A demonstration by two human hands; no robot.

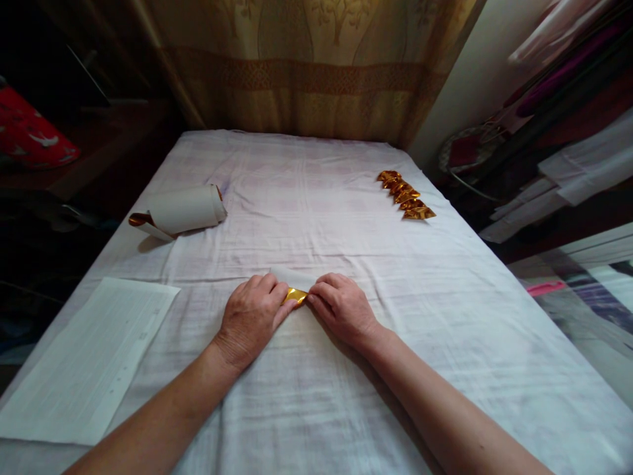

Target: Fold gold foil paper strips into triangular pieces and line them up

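A small piece of gold foil paper (295, 295) with a white back lies on the white cloth (346, 231) near the middle front. My left hand (251, 318) pinches its left side with curled fingers. My right hand (341, 307) presses and pinches its right side, fingers closed. A white flap of the same paper sticks up just behind my fingertips. Most of the piece is hidden under my fingers.
Several folded gold pieces (405, 195) lie in a row at the far right. A roll of white-backed gold paper (185, 210) lies at the far left. A white sheet (84, 359) lies at the near left. A curtain hangs behind; clutter stands at the right.
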